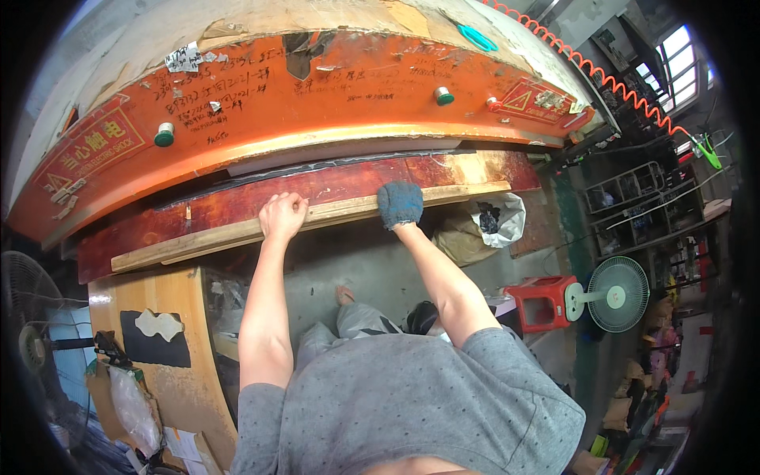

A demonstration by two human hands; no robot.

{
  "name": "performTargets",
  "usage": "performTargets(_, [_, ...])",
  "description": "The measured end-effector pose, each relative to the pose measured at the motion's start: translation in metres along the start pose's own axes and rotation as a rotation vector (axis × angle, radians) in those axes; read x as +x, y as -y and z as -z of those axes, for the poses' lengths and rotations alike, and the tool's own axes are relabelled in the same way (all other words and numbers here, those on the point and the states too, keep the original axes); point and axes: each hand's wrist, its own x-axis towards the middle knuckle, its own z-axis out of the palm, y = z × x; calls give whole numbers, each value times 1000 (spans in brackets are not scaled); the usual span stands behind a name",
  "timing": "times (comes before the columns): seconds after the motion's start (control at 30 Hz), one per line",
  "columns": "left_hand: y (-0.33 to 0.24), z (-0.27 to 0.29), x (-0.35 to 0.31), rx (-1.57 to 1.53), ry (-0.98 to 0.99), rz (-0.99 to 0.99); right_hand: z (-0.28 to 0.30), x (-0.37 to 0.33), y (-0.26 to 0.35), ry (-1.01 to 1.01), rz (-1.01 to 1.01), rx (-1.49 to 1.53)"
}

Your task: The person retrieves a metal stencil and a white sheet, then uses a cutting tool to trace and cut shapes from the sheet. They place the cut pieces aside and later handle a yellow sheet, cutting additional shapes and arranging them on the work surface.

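A bare left hand (283,215), loosely fisted, and a blue-gloved right hand (400,204), its grip hidden, meet a long pale wooden strip (340,210), probably stiff, best held toward both ends.

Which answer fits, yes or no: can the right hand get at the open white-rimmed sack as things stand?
Probably yes: the sack opens close to the right of the blue-covered right hand, with nothing visible between them, though its depth below is unclear.
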Motion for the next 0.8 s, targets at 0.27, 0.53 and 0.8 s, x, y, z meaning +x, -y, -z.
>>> performTargets(0.27, [7,-2,-21,-77,24,-45,29,-10,2,216,-17,144])
performTargets(0.53, [-3,9,-64,-81,77,-83,59,-48,8,220,-13,147])
performTargets(0.8, [-20,18,-144,-88,-17,-158,98,-105,18,241,-178,243])
